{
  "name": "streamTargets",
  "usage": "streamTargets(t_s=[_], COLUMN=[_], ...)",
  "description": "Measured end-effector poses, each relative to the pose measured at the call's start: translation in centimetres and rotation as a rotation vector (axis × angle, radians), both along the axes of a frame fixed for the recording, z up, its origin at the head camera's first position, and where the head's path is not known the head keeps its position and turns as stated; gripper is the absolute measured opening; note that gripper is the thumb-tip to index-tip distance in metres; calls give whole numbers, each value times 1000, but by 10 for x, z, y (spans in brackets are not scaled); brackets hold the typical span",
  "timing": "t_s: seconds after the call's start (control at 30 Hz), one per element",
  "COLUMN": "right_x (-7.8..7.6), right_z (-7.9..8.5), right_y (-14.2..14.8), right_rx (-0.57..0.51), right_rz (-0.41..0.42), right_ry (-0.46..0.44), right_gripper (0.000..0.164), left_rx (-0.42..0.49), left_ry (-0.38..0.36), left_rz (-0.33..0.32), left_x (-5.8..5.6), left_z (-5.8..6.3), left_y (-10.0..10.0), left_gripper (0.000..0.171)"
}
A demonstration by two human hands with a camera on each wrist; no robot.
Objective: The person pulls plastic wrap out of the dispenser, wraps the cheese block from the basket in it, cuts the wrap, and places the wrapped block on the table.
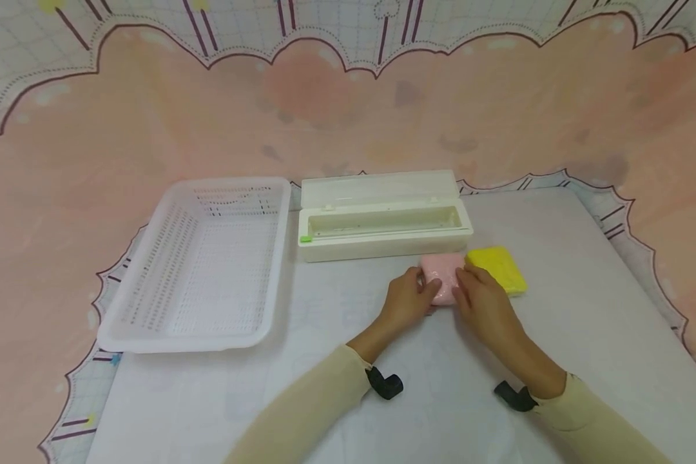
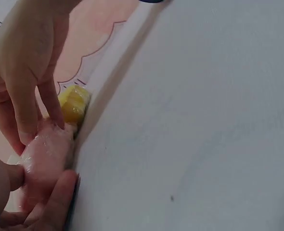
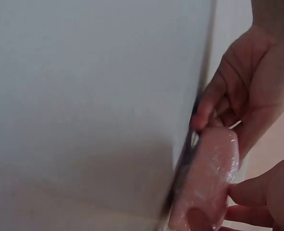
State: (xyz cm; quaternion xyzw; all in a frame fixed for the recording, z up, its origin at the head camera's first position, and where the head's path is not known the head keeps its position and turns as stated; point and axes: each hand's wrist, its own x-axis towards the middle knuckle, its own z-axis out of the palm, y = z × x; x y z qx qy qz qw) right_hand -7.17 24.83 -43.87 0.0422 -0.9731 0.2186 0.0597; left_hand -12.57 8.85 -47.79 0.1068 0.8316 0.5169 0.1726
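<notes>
A pink square block wrapped in clear film (image 1: 444,270) is held between both hands over the white table. My left hand (image 1: 405,301) grips its left edge, thumb on top and fingers below. My right hand (image 1: 490,310) pinches the opposite edge, its fingertips close to a yellow wrapped block (image 1: 503,269) lying just to the right. In the left wrist view the film on the pink block (image 2: 46,159) looks shiny and creased. A thin dark strip (image 3: 184,161) shows along the underside of the pink block in the right wrist view.
Behind the hands stands a long white box (image 1: 383,248), its lid (image 1: 377,188) raised and a green tab (image 1: 306,239) at its left end. A white perforated basket (image 1: 194,341) sits on the left of the table (image 1: 325,386). Patterned cloth (image 1: 348,122) hangs behind.
</notes>
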Motion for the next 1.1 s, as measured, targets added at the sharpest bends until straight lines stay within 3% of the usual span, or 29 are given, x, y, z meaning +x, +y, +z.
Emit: streamTargets(t_s=[0.23,0.4,0.67,0.8,0.93,1.1], right_x=[-2,-3,-5,-5,-3,1], right_z=[1,0,-1,1,6,16], right_y=[3,2,2,7,15,24], right_rx=[81,146,216,178,123,75], right_rz=[-5,4,-13,-6,-9,-22], right_ry=[-10,-29,0,-3,-16,23], right_gripper=[39,36,36,38,41,42], left_rx=[-28,-39,-14,-44,-144,-205], left_ry=[3,-40,-80,-28,80,208], left_rz=[-63,-58,-27,-19,1,21], left_x=[0,-6,-7,-2,6,19], left_z=[0,0,1,5,13,37], left_y=[3,3,-4,-18,-39,-72], left_gripper=[34,31,49,59,58,56])
